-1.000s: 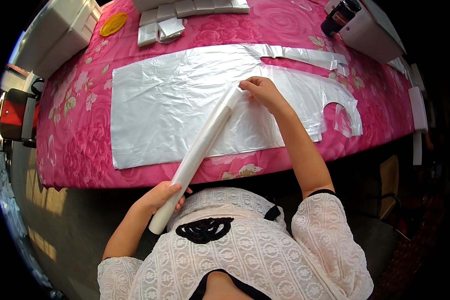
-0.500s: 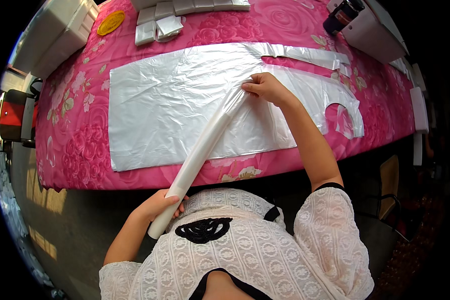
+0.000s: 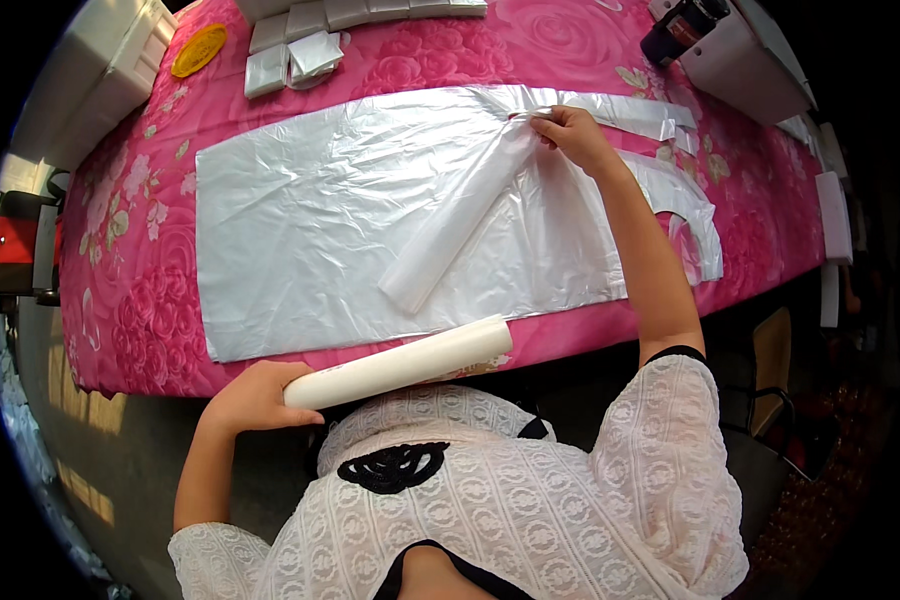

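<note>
Pulling a plastic strip off the roll over a pink table

Covering the table [image 3: 120, 300] is a pink cloth with a rose pattern, and grey floor shows below its near edge. Spread flat on the cloth is one large clear plastic sheet [image 3: 300, 240], with a narrower cut piece [image 3: 690, 215] lying at its right end.

One white roll [image 3: 400, 362] lies level just off the table's near edge, in front of the person's chest. The left hand [image 3: 255, 395] is clenched around the roll's left end. The right hand [image 3: 575, 135] is well apart from it, out over the far side of the sheet, with its fingers pinched on the top end of one folded plastic strip [image 3: 460, 215]. That strip slants down and to the left from the pinch, resting on the sheet, and its lower end stops short of the roll without touching it.

Along the far edge lie several small folded plastic packs [image 3: 300, 55]; how many in all I cannot tell, since the row runs out of view. One yellow round object [image 3: 198, 50] sits left of them, beside a white box [image 3: 90, 80]
</note>
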A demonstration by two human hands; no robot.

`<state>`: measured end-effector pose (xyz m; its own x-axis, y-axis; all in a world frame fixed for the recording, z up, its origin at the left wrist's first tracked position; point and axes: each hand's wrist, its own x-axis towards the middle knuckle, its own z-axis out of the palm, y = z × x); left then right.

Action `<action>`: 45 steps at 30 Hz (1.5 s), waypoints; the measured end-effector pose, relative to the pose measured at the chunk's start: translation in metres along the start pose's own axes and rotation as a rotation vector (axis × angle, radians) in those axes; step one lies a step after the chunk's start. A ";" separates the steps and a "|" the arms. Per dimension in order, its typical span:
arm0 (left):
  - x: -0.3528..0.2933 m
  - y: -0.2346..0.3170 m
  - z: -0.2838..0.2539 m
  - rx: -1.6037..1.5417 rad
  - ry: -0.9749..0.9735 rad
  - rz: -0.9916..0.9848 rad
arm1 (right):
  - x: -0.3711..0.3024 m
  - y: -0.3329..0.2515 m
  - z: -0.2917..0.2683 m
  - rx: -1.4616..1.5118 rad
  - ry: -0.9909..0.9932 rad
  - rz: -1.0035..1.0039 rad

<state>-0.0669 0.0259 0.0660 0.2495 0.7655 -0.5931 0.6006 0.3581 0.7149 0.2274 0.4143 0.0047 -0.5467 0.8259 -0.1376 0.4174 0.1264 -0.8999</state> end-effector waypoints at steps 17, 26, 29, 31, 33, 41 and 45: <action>0.110 0.028 0.035 0.870 0.261 0.683 | 0.033 -0.049 0.074 -0.192 -0.369 0.021; 0.106 0.030 0.067 0.777 0.343 0.576 | -0.074 -0.073 0.101 -0.353 0.037 -0.345; 0.105 0.035 0.069 0.820 0.318 0.554 | -0.134 -0.062 0.129 -0.523 -0.005 -0.583; 0.105 0.030 0.075 0.782 0.344 0.583 | -0.152 -0.054 0.128 -0.603 -0.111 -0.565; 0.105 0.029 0.074 0.774 0.347 0.607 | -0.143 -0.054 0.110 -0.626 -0.094 -0.555; 0.106 0.029 0.073 0.788 0.383 0.623 | -0.121 -0.004 0.007 -0.831 0.456 -0.062; 0.102 0.033 0.084 0.793 0.408 0.580 | -0.134 -0.008 0.013 -0.755 0.389 -0.261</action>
<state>0.0423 0.0708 -0.0019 0.4712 0.8813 0.0349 0.8317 -0.4572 0.3150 0.2879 0.2951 0.0245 -0.4633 0.8311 0.3077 0.7564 0.5517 -0.3515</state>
